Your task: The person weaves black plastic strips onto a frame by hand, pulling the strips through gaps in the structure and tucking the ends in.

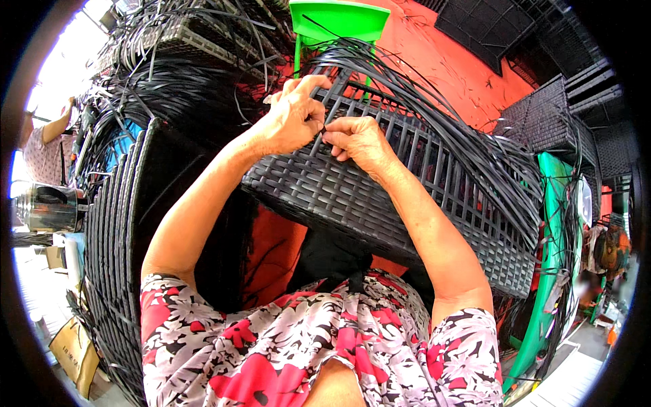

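Note:
In front of me is a dark grey wicker panel [339, 186] of flat plastic strips, tightly woven along its near side and open-slatted further back. My left hand [291, 115] is over its far left part, thumb and forefinger pinched, other fingers raised. Close beside it, my right hand [359, 142] pinches at the same spot, fingers curled. A dark strip end seems to lie between the fingertips, mostly hidden by them. A thick bundle of loose black strips [468, 159] runs across the panel's far edge and down its right side.
A bright green plastic chair [339, 22] stands beyond the panel on the red floor [420, 51]. Heaped black strips [159, 91] and a woven dark piece [108, 224] are at left. A green chair-like piece [542, 271] is at right. Another person's arm [57, 125] shows far left.

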### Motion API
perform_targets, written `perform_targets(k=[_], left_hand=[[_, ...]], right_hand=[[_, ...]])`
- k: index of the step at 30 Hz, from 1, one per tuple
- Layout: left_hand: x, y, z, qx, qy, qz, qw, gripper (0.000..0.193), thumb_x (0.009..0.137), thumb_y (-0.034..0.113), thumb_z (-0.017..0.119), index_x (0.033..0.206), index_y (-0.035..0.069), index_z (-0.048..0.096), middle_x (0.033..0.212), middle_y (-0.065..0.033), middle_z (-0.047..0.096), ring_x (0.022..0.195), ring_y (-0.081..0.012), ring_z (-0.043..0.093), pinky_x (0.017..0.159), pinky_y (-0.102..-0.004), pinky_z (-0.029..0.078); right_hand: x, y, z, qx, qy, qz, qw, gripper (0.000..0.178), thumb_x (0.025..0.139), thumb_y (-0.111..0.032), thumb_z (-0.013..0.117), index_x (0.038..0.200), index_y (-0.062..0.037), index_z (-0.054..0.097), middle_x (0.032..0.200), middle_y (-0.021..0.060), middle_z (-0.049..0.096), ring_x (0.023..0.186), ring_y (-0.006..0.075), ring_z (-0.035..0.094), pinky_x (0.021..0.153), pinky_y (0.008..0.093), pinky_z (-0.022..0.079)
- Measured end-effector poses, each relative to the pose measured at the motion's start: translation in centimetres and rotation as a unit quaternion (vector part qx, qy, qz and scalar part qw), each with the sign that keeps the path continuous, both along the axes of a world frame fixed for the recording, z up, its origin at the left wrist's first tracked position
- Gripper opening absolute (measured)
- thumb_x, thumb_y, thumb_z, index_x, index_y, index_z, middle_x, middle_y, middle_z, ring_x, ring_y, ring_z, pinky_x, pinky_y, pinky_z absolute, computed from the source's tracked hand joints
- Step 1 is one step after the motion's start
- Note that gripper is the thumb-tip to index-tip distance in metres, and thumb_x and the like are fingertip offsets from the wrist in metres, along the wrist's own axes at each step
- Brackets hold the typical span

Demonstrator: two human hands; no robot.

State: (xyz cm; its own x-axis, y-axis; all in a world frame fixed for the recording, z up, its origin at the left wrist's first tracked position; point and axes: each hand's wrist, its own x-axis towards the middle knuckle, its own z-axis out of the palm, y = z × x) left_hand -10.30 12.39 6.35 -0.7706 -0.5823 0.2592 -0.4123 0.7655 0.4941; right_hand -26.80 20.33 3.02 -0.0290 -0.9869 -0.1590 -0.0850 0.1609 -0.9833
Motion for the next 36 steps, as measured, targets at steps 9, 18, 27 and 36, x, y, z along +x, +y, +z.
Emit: perform_targets(k=[9, 18, 27, 36], left_hand=[[1.7, 0.1, -4.1, 0.067, -0.226, 0.067, 0.969, 0.025, 0.076, 0.01, 0.06, 0.099, 0.012, 0.07, 0.147, -0.0101, 0.03, 0.139, -0.04, 0.015, 0.107, -0.0609, 0.016], [3.8, -2.4, -2.9, 0.161, -0.023, 0.069, 0.984, 0.009, 0.072, 0.006, 0.066, 0.081, 0.006, 0.067, 0.137, -0.01, 0.039, 0.125, -0.0303, 0.037, 0.106, -0.0406, 0.029], [5.6, -3.1, -4.0, 0.138, 0.057, 0.191, 0.97, 0.014, 0.074, 0.004, 0.066, 0.086, -0.004, 0.065, 0.073, -0.0112, 0.065, 0.072, -0.021, 0.063, 0.069, -0.0312, 0.05], [5.0, -2.0, -5.2, 0.11, -0.046, 0.24, 0.963, 0.021, 0.068, 0.012, 0.065, 0.083, -0.002, 0.067, 0.073, -0.0185, 0.066, 0.07, -0.028, 0.066, 0.067, -0.0352, 0.051]], right_hand=[[1.7, -3.2, -1.3, -0.046, 0.341, 0.074, 0.936, 0.014, 0.066, -0.015, 0.07, 0.072, -0.0023, 0.07, 0.064, 0.0126, 0.064, 0.065, 0.0228, 0.064, 0.062, 0.035, 0.051], [2.7, -1.9, -0.8, -0.27, 0.294, -0.042, 0.916, 0.015, 0.073, -0.013, 0.068, 0.086, -0.0057, 0.071, 0.094, 0.0161, 0.067, 0.07, 0.0348, 0.064, 0.072, 0.0399, 0.051], [4.1, -3.6, 0.3, -0.007, 0.032, 0.007, 0.999, 0.013, 0.077, -0.009, 0.07, 0.084, 0.0012, 0.067, 0.065, 0.0033, 0.063, 0.05, 0.0082, 0.055, 0.045, 0.0231, 0.047], [5.2, -4.5, -1.4, -0.028, 0.214, 0.01, 0.976, 0.013, 0.071, -0.014, 0.072, 0.078, -0.003, 0.07, 0.071, 0.0147, 0.067, 0.071, 0.024, 0.067, 0.069, 0.0349, 0.051]])
